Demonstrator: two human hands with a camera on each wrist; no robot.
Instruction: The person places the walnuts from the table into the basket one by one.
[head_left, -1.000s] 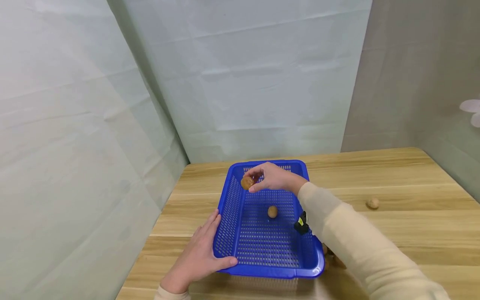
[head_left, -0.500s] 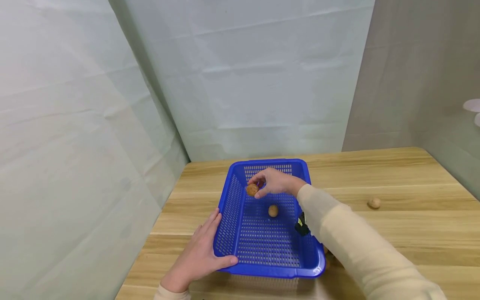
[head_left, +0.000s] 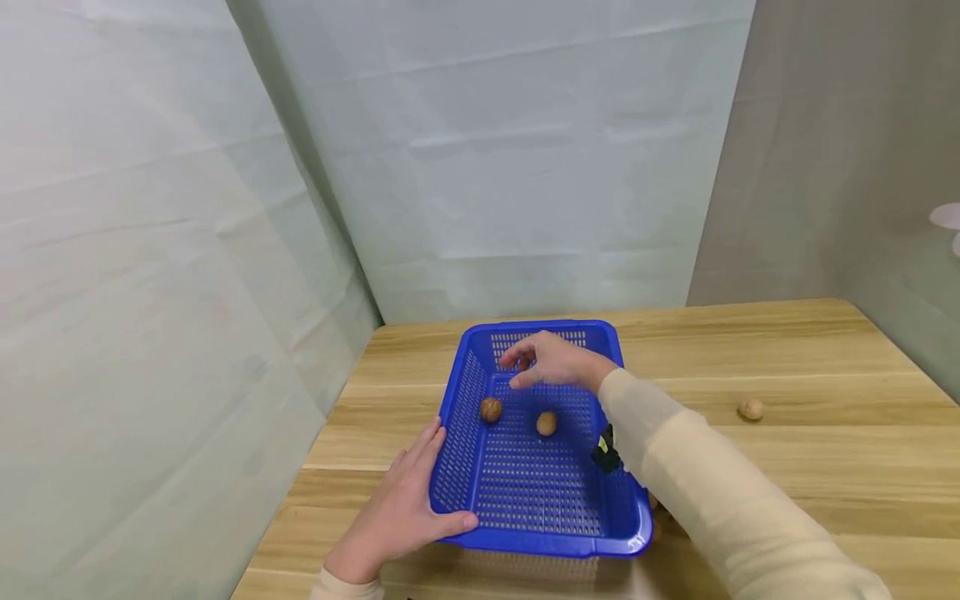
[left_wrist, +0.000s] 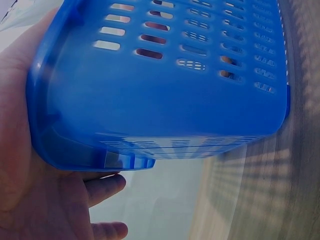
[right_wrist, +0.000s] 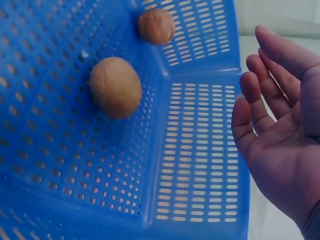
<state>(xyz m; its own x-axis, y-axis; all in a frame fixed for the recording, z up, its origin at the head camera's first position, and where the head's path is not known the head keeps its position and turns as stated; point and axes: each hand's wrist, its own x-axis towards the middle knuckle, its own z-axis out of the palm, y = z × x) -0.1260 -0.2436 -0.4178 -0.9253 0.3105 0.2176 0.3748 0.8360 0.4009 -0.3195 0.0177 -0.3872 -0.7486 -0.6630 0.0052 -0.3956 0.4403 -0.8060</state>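
Note:
My left hand [head_left: 401, 508] rests against the near left corner of a blue plastic basket [head_left: 540, 542]. Its thumb lies on the near rim while the straight fingers touch the left side; in the left wrist view the fingertips [left_wrist: 112, 187] extend past the rim. Inside the basket, a darker walnut [head_left: 491, 409] lies by the left wall and a lighter walnut [head_left: 547, 423] on the floor near the middle. My right hand [head_left: 555, 362] hovers over the far half of the basket, fingers loosely bent and holding nothing.
Another walnut [head_left: 751, 408] lies on the wooden table [head_left: 840, 467] to the right. More brown pieces [head_left: 654, 502] show partly beside the basket's near right corner, mostly hidden by the right sleeve. A pale curtain [head_left: 540, 167] hangs behind the table.
The right hand moved slightly right and let go of the darker walnut, which now lies on the basket floor by the left wall. The left hand stays at the corner.

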